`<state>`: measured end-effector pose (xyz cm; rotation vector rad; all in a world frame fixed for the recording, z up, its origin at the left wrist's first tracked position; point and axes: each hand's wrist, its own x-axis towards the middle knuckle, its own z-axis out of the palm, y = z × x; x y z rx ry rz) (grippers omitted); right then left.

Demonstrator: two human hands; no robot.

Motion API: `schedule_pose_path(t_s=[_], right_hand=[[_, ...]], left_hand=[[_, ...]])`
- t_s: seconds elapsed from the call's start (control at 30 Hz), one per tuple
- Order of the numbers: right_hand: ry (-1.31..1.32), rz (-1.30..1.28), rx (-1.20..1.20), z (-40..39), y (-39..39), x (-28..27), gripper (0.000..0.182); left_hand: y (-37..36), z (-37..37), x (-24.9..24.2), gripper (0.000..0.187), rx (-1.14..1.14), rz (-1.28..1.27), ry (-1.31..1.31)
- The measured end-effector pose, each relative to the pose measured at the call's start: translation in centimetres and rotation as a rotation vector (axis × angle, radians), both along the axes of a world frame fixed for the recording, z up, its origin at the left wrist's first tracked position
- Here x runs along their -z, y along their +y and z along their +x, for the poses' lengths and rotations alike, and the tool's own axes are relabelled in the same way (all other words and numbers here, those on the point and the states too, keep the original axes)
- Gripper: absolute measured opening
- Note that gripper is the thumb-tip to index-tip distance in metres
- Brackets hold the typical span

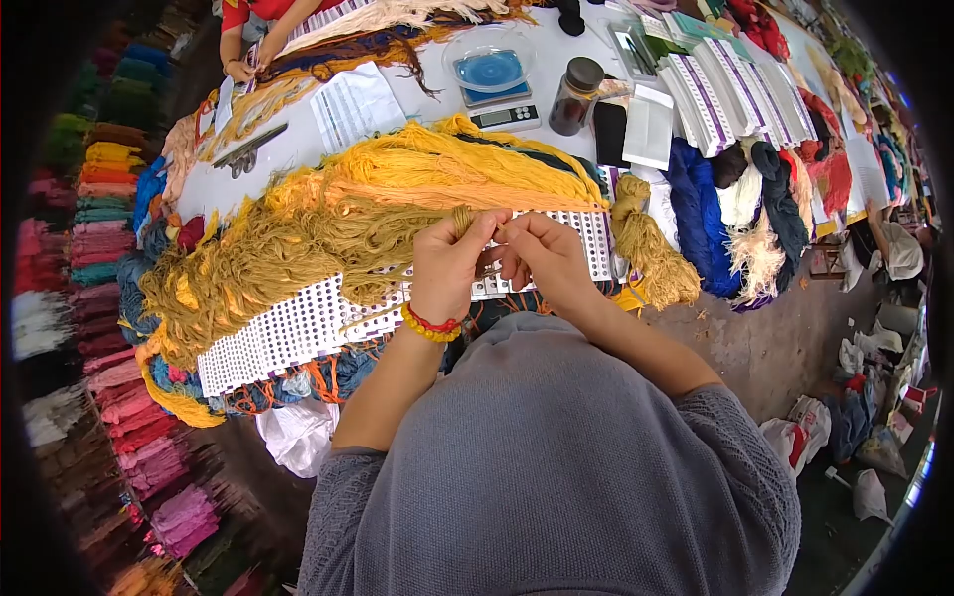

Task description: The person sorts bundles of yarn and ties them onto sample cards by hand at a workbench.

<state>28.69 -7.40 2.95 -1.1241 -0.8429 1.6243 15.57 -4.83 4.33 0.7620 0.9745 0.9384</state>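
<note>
My left hand (445, 266) is closed around the end of an olive-green yarn hank (298, 243), a tuft of it rising above the thumb. Thumb and fingers of my right hand (549, 260) are pinched together, meeting my left fingertips; a small bit of thread seems to lie between them, too small to make out. Under both hands runs a long white card (288, 333) with rows of punched holes. Yellow yarn (467, 164) and peach yarn (477, 194) lie just beyond. Right of my hands, a twisted olive hank (646, 243) hangs over the table edge.
A digital scale (502, 117) with a plastic bowl, a dark jar (576, 96) and scissors (248, 149) stand farther back. Stacked white cards (715, 94) and blue hanks (696, 204) are on the right. Across the table another person's hands (253, 65) handle yarn. Coloured yarn piles (114, 214) line the left.
</note>
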Motion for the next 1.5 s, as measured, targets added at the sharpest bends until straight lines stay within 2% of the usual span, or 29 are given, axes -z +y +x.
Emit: schedule_pose_path(t_s=[0.4, 0.47, 0.6, 0.67, 0.7, 0.73, 0.8, 0.83, 0.9, 0.93, 1.03, 1.27, 1.5], right_hand=[[0.026, 0.027, 0.0, -0.6, -0.4, 0.5, 0.013], [-0.018, 0.107, 0.005, -0.7, -0.4, 0.5, 0.013], [-0.006, 0.2, 0.055, -0.7, -0.1, 1.2, 0.012], [0.329, -0.174, -0.036, 1.0, 0.0, -0.2, 0.012], [0.582, -0.201, -0.023, 1.0, 0.0, 0.3, 0.013], [0.582, -0.201, -0.022, 0.9, 0.0, 0.0, 0.013], [0.226, -0.19, 0.04, 0.3, -0.1, -1.0, 0.014], [0.226, -0.19, 0.04, -0.1, -0.2, -0.8, 0.014], [-0.049, 0.049, -0.012, -0.9, -0.5, -0.1, 0.014], [-0.1, 0.02, -0.094, -0.6, -0.5, -0.2, 0.013], [-0.116, 0.065, -0.075, -1.0, -0.6, 1.4, 0.014], [-0.086, 0.045, -0.038, -1.1, -1.0, 0.6, 0.011], [-0.059, 0.058, -0.044, -1.2, -1.3, 0.9, 0.011]], left_hand=[[-0.5, -0.6, -0.4, 0.022, 0.007, -0.025, -0.064], [-0.5, -0.7, -0.3, 0.025, 0.018, -0.07, -0.171], [-0.6, -1.1, -0.4, 0.03, 0.037, -0.119, -0.097], [-0.3, -1.7, 0.1, 0.034, 0.159, -0.118, -0.156], [-0.5, -1.7, 0.0, 0.034, 0.159, -0.119, -0.155], [-0.7, -1.6, -0.4, 0.036, 0.144, -0.165, -0.187], [-0.8, -1.4, -0.8, 0.038, 0.128, -0.21, -0.22], [-0.9, -1.3, -0.8, 0.038, 0.128, -0.21, -0.201], [-1.0, -1.2, -0.7, 0.038, 0.131, -0.21, -0.183], [-1.1, -1.2, -0.5, 0.038, 0.163, -0.178, -0.151], [-1.2, -1.3, 0.0, 0.039, 0.174, -0.145, -0.128], [-1.4, -1.5, -0.2, 0.04, 0.142, -0.196, -0.222], [-1.8, -1.4, -0.2, 0.04, 0.12, -0.191, -0.178]])
